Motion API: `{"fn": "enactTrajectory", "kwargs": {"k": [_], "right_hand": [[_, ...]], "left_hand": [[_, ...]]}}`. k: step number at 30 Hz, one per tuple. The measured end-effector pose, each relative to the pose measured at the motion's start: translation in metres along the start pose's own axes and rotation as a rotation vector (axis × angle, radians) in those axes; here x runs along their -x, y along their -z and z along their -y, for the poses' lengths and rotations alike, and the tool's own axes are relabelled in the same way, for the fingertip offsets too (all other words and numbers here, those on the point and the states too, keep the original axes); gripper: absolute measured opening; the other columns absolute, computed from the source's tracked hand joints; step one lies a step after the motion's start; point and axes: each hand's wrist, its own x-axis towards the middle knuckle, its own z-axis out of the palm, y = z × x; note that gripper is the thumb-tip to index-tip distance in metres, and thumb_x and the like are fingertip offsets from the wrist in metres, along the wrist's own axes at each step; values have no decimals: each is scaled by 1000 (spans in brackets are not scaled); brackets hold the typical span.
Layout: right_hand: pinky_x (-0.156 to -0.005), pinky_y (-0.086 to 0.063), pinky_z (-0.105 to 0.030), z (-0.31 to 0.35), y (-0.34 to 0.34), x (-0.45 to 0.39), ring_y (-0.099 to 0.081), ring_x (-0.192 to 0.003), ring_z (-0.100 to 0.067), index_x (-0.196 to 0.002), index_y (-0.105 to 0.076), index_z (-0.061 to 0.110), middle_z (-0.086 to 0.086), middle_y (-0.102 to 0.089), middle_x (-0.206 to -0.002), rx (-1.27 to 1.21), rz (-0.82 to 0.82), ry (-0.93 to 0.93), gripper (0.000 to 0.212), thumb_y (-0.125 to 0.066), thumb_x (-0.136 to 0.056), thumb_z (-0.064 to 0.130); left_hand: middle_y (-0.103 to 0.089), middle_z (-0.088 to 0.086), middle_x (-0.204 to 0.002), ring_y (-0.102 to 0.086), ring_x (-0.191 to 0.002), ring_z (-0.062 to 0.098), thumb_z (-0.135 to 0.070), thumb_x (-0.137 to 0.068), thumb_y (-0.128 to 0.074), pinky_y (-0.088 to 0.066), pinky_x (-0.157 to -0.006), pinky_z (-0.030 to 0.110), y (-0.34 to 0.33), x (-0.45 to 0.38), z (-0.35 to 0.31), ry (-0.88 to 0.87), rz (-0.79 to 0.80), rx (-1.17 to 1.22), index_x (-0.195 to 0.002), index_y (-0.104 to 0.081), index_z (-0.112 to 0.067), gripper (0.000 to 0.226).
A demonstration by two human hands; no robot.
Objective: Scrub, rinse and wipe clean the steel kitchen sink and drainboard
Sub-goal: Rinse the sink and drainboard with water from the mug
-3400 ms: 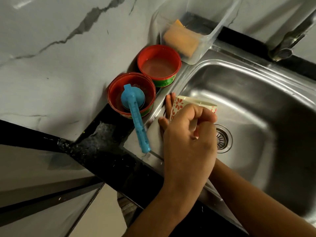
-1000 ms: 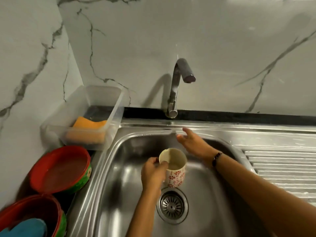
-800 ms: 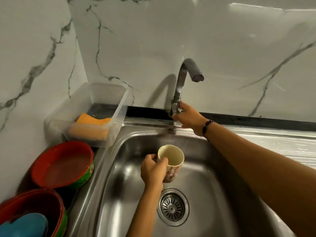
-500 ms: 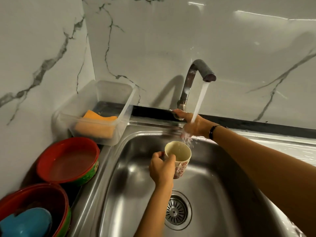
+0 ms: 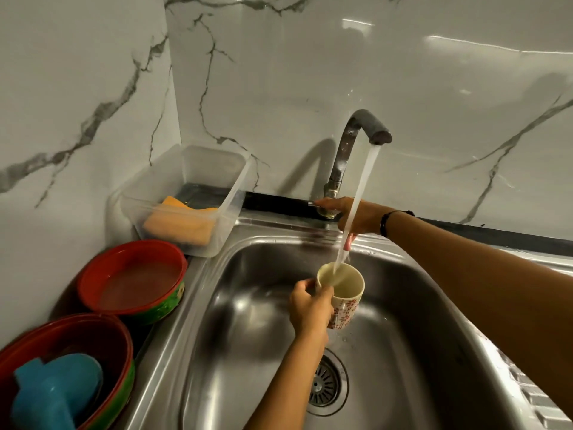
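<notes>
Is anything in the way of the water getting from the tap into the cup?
Nothing visible blocks it. The stream runs from the tap straight into the mug, which the left hand holds over the sink. The right hand, at the tap's base, sits behind the stream.

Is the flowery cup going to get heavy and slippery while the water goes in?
Probably heavier: the tap's stream is landing inside the cup, so it is filling. Likely slippery too, since it is wet and looks glazed. The left hand grips its side over the sink; it could chip if dropped.
</notes>
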Motion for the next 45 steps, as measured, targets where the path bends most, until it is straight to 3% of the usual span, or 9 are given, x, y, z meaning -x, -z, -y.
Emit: {"fn": "enactTrajectory", "kwargs": {"k": [4,10,16,21,25,29,34,39,45], "right_hand": [[-74,-57,-39,-3,6,-3,-56,-110,-36,-145,-29,23,-13,-30,-150,-44,73,-11,79,-57,-81,-14],[-59,-59,-32,-5,9,-9,-55,-112,-41,-145,-33,23,-13,-27,-151,-139,93,-38,69,-53,-87,-8],[-57,-53,-30,9,13,-9,-51,-117,-44,-145,-30,17,-16,-31,-149,-162,105,-117,51,-44,-96,20],[-64,-58,-31,1,12,-12,-62,-100,-37,-144,-32,21,-20,-40,-141,-71,84,-74,51,-46,-96,10],[-65,-59,-36,-5,9,-12,-64,-79,-30,-144,-30,27,-18,-35,-145,-117,101,-43,52,-46,-97,13],[-64,-57,-40,-6,9,-13,-64,-91,-42,-145,-30,26,-11,-25,-152,-111,108,-30,59,-50,-93,5],[-47,-54,-24,-10,6,-16,-66,-89,-36,-145,-30,28,-10,-25,-152,26,63,27,74,-52,-87,-11],[-65,-57,-40,-7,7,-22,-64,-68,-29,-143,-33,25,-13,-33,-148,86,16,25,52,-46,-96,5],[-41,-47,-16,-7,6,-16,-56,-50,-14,-145,-30,21,-17,-34,-145,113,0,96,60,-48,-92,-2]], "left_hand": [[-67,10,-93,-55,-57,11,-13,-82,-65,-43,-47,18,3,-7,3,41,-18,109,-113,-58,-12,32],[-63,19,-111,-60,-106,36,-8,-81,-62,-52,-68,29,8,-5,8,145,-76,196,-122,-53,-11,42],[-64,12,-101,-58,-83,20,-9,-80,-62,-52,-77,35,13,-4,-10,166,-54,196,-96,-59,-12,16],[-58,1,-73,-51,-63,10,-11,-82,-61,-44,-54,23,8,-17,-13,148,-37,97,-82,-59,-11,1],[-64,17,-96,-56,-82,14,-8,-84,-59,-53,-75,37,3,-16,-10,154,-65,90,-94,-61,-2,12],[-63,23,-105,-58,-69,13,-7,-83,-59,-50,-56,26,-1,-14,-6,137,-107,93,-103,-63,2,22],[-59,13,-79,-51,-63,15,-6,-81,-58,-47,-58,27,1,-15,-4,180,-108,139,-84,-61,-3,5],[-55,4,-69,-51,-64,16,-7,-79,-58,-49,-62,30,3,-20,-7,153,-86,106,-67,-56,-13,14],[-59,0,-70,-55,-68,15,-11,-82,-60,-47,-63,28,1,-17,-10,90,-65,45,-73,-62,-14,9]]}}
